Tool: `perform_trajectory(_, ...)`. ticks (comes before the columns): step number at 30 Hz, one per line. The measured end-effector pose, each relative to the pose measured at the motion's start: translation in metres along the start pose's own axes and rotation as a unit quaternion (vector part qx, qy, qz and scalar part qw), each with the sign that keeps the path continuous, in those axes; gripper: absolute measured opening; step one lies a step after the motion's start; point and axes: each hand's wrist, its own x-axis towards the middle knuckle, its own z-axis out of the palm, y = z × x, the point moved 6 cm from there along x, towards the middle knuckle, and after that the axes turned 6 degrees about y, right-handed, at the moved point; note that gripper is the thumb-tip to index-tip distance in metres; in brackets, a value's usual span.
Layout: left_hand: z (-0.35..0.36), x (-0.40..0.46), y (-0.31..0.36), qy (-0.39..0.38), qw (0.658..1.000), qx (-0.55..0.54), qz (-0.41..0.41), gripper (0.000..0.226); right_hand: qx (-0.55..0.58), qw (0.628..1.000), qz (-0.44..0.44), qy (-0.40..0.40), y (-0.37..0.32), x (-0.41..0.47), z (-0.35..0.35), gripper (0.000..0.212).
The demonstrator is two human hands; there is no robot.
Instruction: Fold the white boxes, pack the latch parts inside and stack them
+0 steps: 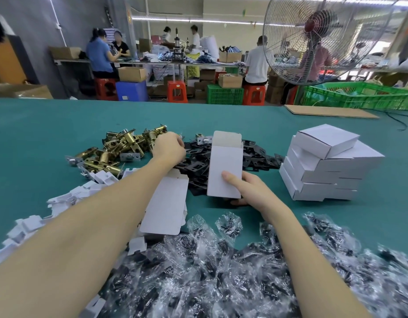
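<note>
Step in hand: packing stage, judged from an erected box waiting open while a part is fetched.
Right hand [248,189]: grips the upright white cardboard box [226,166] low on its near right corner, thumb across the front face, fingers wrapped behind; top flap raised, mouth open toward the far side.
Left hand [169,146]: reached far and left of the box, fingers curled down at the right edge of the heap of brass-coloured metal latch bolts [120,148]; seemingly pinching something small there, though what exactly cannot be told.
Box relative to left hand: just right of it, slightly nearer, not touching.
Next move, as a guess: lift one latch clear of the tangle, carry it right, drop it lengthwise into the open mouth; then a flat black metal strike plate [198,166] from the pile behind the box.
Other supplies: unfolded flat white box blank [166,210] under the left forearm; clear plastic screw packets [221,271] heaped near.
Finished work: stack of closed white boxes [324,164] at right, well apart from both hands, on the green felt table [37,125].
</note>
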Motion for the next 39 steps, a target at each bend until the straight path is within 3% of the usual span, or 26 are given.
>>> perform_trajectory(4,-0.019,-0.004,0.012,0.027,0.969,-0.233,-0.079,0.005,0.0,1.0,0.0,-0.001,-0.002,-0.001,0.0,0.02)
perform_trajectory(7,-0.023,-0.02,0.023,-0.001,0.882,-0.439,-0.173,0.011,0.001,1.0,-0.001,-0.001,-0.003,-0.002,0.0,0.018)
perform_trajectory(9,-0.029,-0.032,0.031,0.008,0.855,-0.489,-0.174,0.019,0.0,1.0,-0.001,-0.001,-0.003,-0.003,0.001,0.018)
perform_trajectory(11,-0.037,-0.045,0.035,0.043,0.867,-0.474,-0.148,0.025,0.0,1.0,-0.001,0.0,-0.003,-0.003,0.001,0.018)
perform_trajectory(14,-0.037,-0.064,0.033,0.089,0.914,-0.384,-0.095,0.021,0.005,1.0,0.0,0.002,-0.004,-0.004,0.001,0.016)
perform_trajectory(19,-0.021,-0.064,0.017,0.009,0.963,-0.261,-0.064,0.013,0.007,1.0,-0.003,0.001,-0.003,-0.004,0.0,0.02)
perform_trajectory(22,-0.022,-0.044,0.002,-0.032,0.999,-0.034,-0.012,0.027,0.006,1.0,-0.004,-0.001,-0.002,-0.003,0.0,0.021)
perform_trajectory(25,-0.006,-0.037,-0.006,-0.163,0.98,0.105,0.034,0.047,0.002,1.0,-0.003,-0.001,-0.001,-0.001,0.0,0.028)
perform_trajectory(27,0.0,-0.036,-0.006,-0.196,0.975,0.092,0.041,0.051,-0.001,1.0,-0.003,0.0,0.0,0.001,0.0,0.029)
perform_trajectory(32,-0.003,-0.032,-0.011,-0.166,0.983,0.081,-0.008,0.036,-0.004,1.0,-0.003,0.001,0.002,0.002,0.0,0.039)
perform_trajectory(34,-0.007,-0.031,-0.011,-0.124,0.989,0.079,-0.01,0.032,-0.006,1.0,-0.003,0.002,0.002,0.003,0.0,0.042)
perform_trajectory(39,-0.026,-0.025,-0.01,0.02,0.998,-0.056,0.007,0.019,-0.003,1.0,-0.001,0.0,0.003,0.003,0.0,0.034)
